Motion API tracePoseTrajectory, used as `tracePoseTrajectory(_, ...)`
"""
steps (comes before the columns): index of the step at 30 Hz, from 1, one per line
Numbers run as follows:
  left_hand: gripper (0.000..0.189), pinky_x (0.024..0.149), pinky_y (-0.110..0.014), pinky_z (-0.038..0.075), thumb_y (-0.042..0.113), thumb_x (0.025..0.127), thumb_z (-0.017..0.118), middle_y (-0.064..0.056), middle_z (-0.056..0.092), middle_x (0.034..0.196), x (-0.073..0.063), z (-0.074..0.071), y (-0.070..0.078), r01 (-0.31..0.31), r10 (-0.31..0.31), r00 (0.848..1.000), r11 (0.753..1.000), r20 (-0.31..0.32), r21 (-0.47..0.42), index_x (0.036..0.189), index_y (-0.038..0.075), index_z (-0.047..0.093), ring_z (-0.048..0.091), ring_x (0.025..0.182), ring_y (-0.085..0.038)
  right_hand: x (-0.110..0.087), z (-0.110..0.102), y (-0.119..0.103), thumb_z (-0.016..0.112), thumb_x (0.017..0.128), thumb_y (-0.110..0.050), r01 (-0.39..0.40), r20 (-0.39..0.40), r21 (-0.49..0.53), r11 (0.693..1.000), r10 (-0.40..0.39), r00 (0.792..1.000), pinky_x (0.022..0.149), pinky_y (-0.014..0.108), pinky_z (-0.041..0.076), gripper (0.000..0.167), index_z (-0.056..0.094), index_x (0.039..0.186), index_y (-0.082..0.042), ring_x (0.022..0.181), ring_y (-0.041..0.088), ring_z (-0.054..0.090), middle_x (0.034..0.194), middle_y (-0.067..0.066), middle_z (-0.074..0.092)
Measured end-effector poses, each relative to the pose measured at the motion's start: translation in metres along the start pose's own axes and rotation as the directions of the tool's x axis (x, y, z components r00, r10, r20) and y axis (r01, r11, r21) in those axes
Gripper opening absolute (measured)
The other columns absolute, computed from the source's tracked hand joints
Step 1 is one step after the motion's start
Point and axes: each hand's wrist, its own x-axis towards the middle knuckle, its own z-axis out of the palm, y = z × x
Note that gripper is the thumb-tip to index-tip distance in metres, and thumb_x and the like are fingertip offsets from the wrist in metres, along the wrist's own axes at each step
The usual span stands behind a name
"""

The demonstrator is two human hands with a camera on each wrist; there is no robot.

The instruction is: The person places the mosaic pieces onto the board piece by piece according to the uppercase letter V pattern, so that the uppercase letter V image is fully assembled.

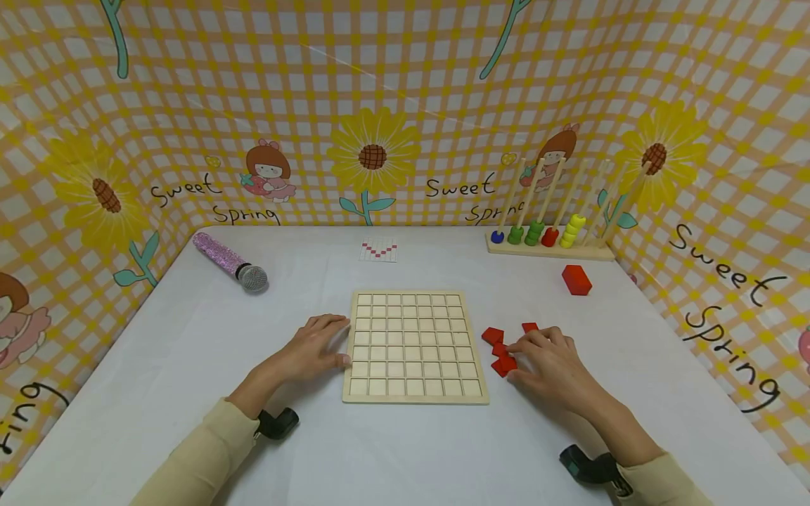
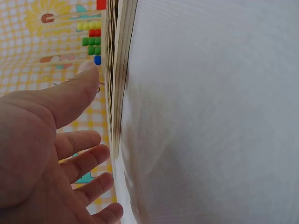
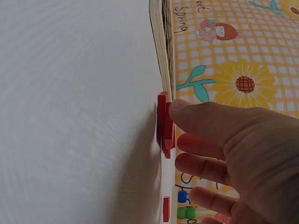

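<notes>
A pale wooden grid board (image 1: 411,402) lies flat in the middle of the table. My left hand (image 1: 311,349) is at its left edge, thumb and fingers spread; the left wrist view shows the palm (image 2: 28,154) beside the board's side (image 2: 122,60), nothing held. To the right of the board lie several small flat red tiles (image 1: 493,336), some overlapping. Over them reaches my right hand (image 1: 550,369), its thumb (image 3: 184,114) at a red tile (image 3: 163,109) in the right wrist view, fingers loosely extended. Another red tile (image 1: 529,327) lies just beyond the right hand, partly covered by it.
At the back right stands a wooden peg rack (image 1: 550,251) with coloured beads. A red block (image 1: 576,280) is in front of it. A glittery pink microphone (image 1: 228,260) lies at the back left. A small card with a pink pattern (image 1: 379,249) lies behind the board.
</notes>
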Motion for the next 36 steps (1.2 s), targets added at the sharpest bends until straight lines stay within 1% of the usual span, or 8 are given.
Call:
tracePoseTrajectory(5,0.073,0.108,-0.057,0.027,0.034,0.085,0.068,-0.014,0.036,0.149,0.0011,0.0000,-0.0009,-0.004,0.004,1.000,1.000,0.002,-0.005,0.144,0.004,0.037,0.029,0.137,-0.036,-0.0003,0.0015,0.0015,0.082,0.070,-0.025,-0.013,0.016,0.005,1.000,0.013,1.000,0.086,0.050,0.034,0.039,0.071,0.104,-0.009,0.107,0.032,0.043,0.109,0.013,0.065)
tracePoseTrajectory(14,0.071,0.109,-0.057,0.026,0.031,0.086,0.068,-0.014,0.034,0.151,0.0029,-0.0008,-0.0017,-0.026,0.027,1.000,0.999,0.016,-0.027,0.144,0.003,0.036,0.028,0.139,-0.036,0.0003,0.0005,0.0026,0.082,0.070,-0.022,0.011,0.005,-0.008,1.000,-0.011,1.000,0.083,0.049,0.035,0.034,0.072,0.101,-0.010,0.102,0.031,0.047,0.104,0.011,0.067)
tracePoseTrajectory(21,0.070,0.109,-0.059,0.024,0.029,0.087,0.067,-0.014,0.033,0.152,0.0034,0.0003,-0.0013,-0.036,0.037,0.999,0.998,0.032,-0.046,0.144,0.003,0.036,0.025,0.140,-0.038,0.0006,0.0009,0.0020,0.082,0.070,-0.022,0.013,0.015,-0.014,1.000,-0.013,1.000,0.083,0.049,0.036,0.033,0.072,0.100,-0.010,0.100,0.030,0.047,0.103,0.009,0.067)
tracePoseTrajectory(27,0.069,0.109,-0.060,0.022,0.027,0.087,0.067,-0.014,0.033,0.152,0.0036,0.0012,-0.0020,-0.050,0.051,0.998,0.998,0.037,-0.038,0.144,0.004,0.036,0.024,0.140,-0.040,0.0009,0.0016,0.0031,0.082,0.070,-0.021,0.020,0.010,-0.021,1.000,-0.020,1.000,0.081,0.047,0.036,0.032,0.073,0.098,-0.010,0.099,0.029,0.048,0.100,0.008,0.068)
tracePoseTrajectory(36,0.067,0.109,-0.061,0.022,0.028,0.088,0.066,-0.013,0.033,0.152,0.0035,0.0024,-0.0030,-0.052,0.053,0.998,0.998,0.046,-0.031,0.144,0.003,0.037,0.024,0.141,-0.040,0.0010,0.0026,0.0034,0.081,0.071,-0.022,0.012,0.025,-0.027,1.000,-0.011,1.000,0.081,0.047,0.036,0.033,0.073,0.100,-0.010,0.099,0.029,0.048,0.102,0.010,0.068)
